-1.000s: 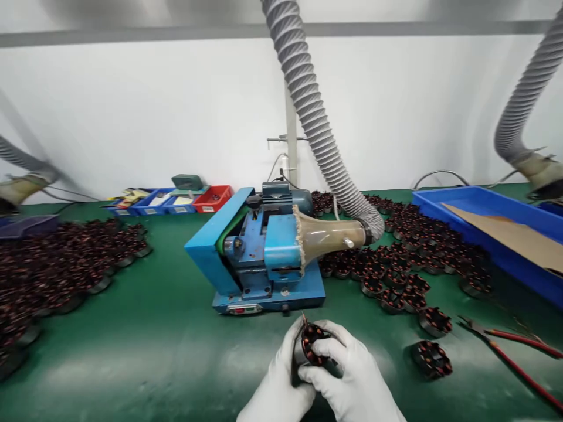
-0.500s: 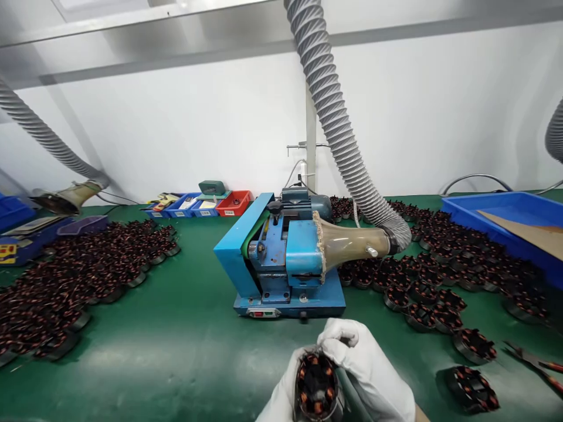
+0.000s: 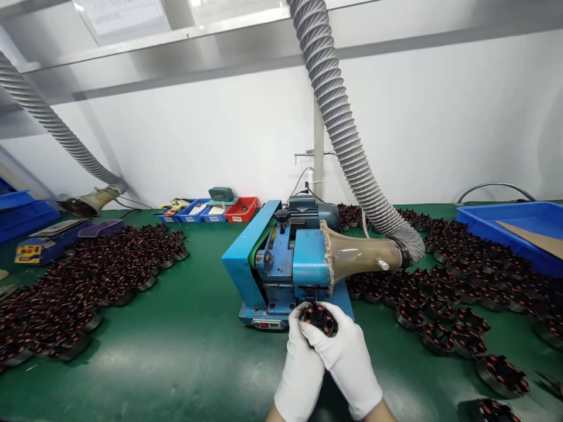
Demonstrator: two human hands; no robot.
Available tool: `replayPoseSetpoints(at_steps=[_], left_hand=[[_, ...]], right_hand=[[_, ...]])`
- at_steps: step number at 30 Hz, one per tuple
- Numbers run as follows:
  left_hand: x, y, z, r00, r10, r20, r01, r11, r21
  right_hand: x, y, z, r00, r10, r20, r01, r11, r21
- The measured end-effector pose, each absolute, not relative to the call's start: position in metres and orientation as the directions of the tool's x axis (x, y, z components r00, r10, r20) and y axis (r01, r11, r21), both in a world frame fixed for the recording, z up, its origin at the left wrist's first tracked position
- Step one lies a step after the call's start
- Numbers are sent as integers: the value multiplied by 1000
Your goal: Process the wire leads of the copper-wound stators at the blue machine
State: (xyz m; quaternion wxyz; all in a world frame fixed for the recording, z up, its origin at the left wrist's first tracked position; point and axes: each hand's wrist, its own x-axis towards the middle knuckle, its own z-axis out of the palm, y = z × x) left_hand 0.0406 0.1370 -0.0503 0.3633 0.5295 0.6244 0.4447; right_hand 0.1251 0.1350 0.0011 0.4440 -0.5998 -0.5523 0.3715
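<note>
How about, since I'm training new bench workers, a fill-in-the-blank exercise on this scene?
The left hand and right hand wear ____ gloves.
The number of hands on the held coil ring is ____.
The red bin stands to the ____ of the machine.
The tabletop's colour is ____.
Missing words: white; two; left; green.

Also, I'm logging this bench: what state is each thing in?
Wound ring: gripped between both hands, tilted.
Left hand: gloved, closed on the ring.
Right hand: gloved, closed on the ring.
Blue machine: upright; can't tell whether running.
Middle hose: joined to the funnel.
Red bin: open, small part inside.
Right-hand blue tray: open, brown sheet inside.
</note>
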Motion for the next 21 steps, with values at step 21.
replayPoseSetpoints(at_steps=[21], left_hand=[[49,142,-17,-254,966,-47,63,65,996]], right_hand=[[122,154,17,158,986,54,387,-11,-922]])
